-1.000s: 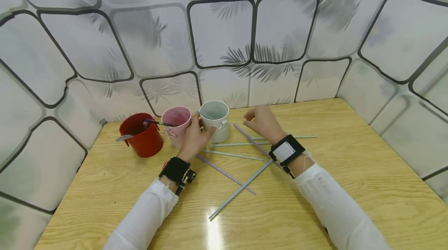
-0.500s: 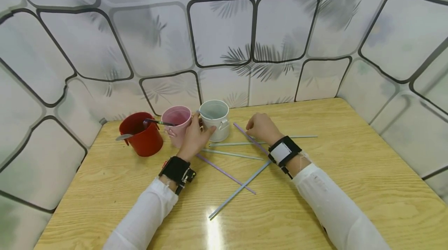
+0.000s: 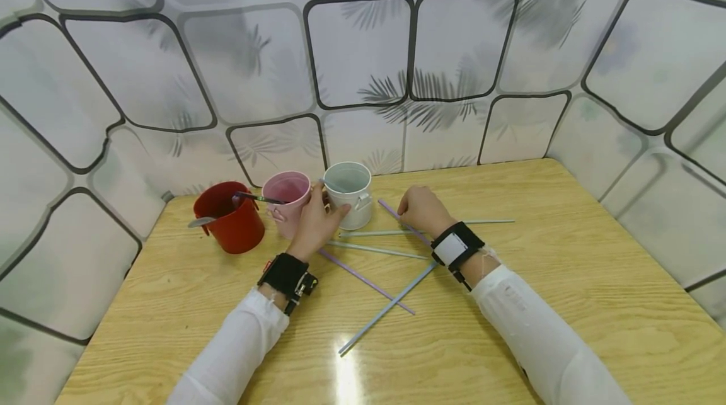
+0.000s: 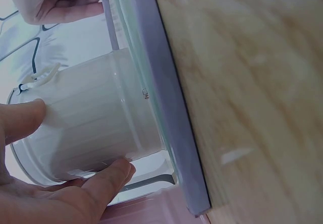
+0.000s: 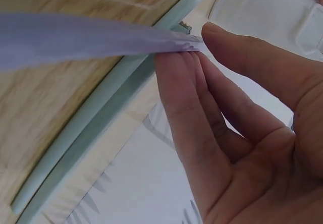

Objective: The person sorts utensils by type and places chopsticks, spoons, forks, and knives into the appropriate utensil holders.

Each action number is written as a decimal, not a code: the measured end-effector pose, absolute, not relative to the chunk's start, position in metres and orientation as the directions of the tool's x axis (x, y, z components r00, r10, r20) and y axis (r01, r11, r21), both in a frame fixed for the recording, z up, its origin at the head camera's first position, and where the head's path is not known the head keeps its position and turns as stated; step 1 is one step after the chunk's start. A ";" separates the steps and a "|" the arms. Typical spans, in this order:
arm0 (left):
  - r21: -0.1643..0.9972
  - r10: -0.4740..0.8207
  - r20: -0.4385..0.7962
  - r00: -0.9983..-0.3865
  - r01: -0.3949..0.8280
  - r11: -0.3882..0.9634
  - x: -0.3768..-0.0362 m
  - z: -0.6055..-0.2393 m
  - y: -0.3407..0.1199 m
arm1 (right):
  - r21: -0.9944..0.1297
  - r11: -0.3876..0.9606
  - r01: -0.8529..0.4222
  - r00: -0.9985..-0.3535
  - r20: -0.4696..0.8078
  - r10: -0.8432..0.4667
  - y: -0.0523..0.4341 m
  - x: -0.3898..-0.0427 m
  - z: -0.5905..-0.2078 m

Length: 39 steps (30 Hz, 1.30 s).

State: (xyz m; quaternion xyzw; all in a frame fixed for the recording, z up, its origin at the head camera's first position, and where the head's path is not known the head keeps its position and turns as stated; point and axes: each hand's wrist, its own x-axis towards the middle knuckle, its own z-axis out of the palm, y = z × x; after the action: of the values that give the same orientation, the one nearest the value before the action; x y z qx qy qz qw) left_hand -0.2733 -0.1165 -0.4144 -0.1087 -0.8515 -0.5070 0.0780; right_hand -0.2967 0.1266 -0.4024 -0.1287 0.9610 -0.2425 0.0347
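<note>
My left hand [image 3: 314, 222] grips a small white bucket [image 3: 357, 215], thumb on one side and fingers on the other. In the left wrist view, the bucket's wall [image 4: 96, 113] and handle [image 4: 43, 76] show between thumb and fingers. My right hand [image 3: 426, 211] is low over the table, right of that bucket. Its fingertips [image 5: 171, 60] touch the end of a purple straw [image 5: 101, 40]; the thumb stands apart. Pale green straws [image 3: 380, 249] lie around and beneath it. Another purple straw [image 3: 363, 278] crosses light blue straws [image 3: 371, 321] closer to me.
A pink bucket [image 3: 290, 219] stands just left of my left hand. Beyond it is a red bucket [image 3: 241, 232] with a spoon [image 3: 201, 222] over its rim and a dark-handled brush [image 3: 263, 199] sticking out. The patterned wall [image 3: 363, 65] rises directly behind the wooden table [image 3: 227, 310].
My right hand has come down and slightly toward me, from above the purple straw's far end onto the straw. The left hand and the buckets stay in place.
</note>
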 end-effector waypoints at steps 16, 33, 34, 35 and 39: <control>0.843 0.114 0.258 -0.959 0.282 0.459 -0.273 -0.415 -0.117 | -0.469 0.845 -0.255 -0.963 0.041 -0.267 0.123 -0.298 -0.405; 0.843 0.118 0.271 -0.955 0.295 0.451 -0.274 -0.417 -0.117 | -0.481 0.834 -0.270 -0.962 0.090 -0.259 0.122 -0.291 -0.391; 0.843 0.120 0.271 -0.955 0.296 0.450 -0.274 -0.417 -0.117 | -0.482 0.834 -0.270 -0.962 0.093 -0.258 0.122 -0.291 -0.391; 0.842 0.120 0.272 -0.955 0.297 0.450 -0.274 -0.417 -0.118 | -0.484 0.833 -0.268 -0.963 0.094 -0.254 0.122 -0.290 -0.390; 0.842 0.119 0.273 -0.955 0.297 0.451 -0.275 -0.418 -0.117 | -0.491 0.831 -0.261 -0.965 0.099 -0.244 0.121 -0.289 -0.387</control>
State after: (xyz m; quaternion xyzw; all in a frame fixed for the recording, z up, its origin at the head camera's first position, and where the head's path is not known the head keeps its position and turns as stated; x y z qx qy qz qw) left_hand -0.2746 -0.1173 -0.4175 -0.1226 -0.8474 -0.5091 0.0871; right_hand -0.2888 0.1208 -0.3866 -0.1321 0.9567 -0.2587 -0.0160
